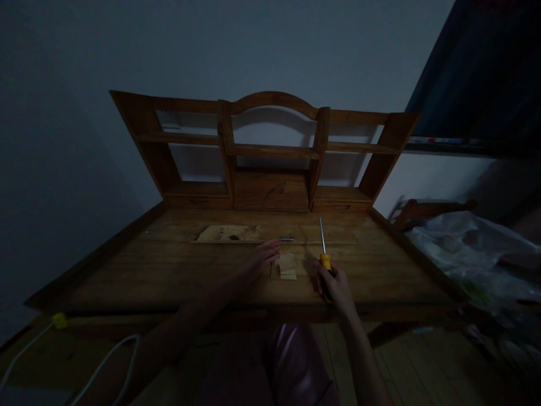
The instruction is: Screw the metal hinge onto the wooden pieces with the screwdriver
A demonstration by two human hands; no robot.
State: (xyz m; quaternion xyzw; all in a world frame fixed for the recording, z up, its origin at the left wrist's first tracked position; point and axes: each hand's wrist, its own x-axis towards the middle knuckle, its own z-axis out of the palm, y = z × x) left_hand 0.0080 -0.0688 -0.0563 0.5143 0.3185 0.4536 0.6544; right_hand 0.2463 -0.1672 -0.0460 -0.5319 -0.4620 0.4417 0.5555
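Observation:
My right hand (333, 282) is wrapped round the handle of a screwdriver (325, 260). Its handle is yellow and black, and its long metal shaft points up and away from me above the desk. My left hand (265, 255) rests low on the desk with fingers stretched out. Its fingertips reach the left end of a small shiny metal piece (286, 239), whose kind is too small to tell. That piece lies along a thin light-coloured wooden strip (240, 232) with a ragged, damaged left part. Just below my left fingertips lies a creased piece of tan paper or card (287, 266).
The wooden desk (177, 265) has raised side edges and a shelf unit (270, 149) along its back. A chair (435, 207) with clear plastic bags (469, 242) stands to the right. A white cable (107, 361) with a yellow end hangs at lower left. Light is dim.

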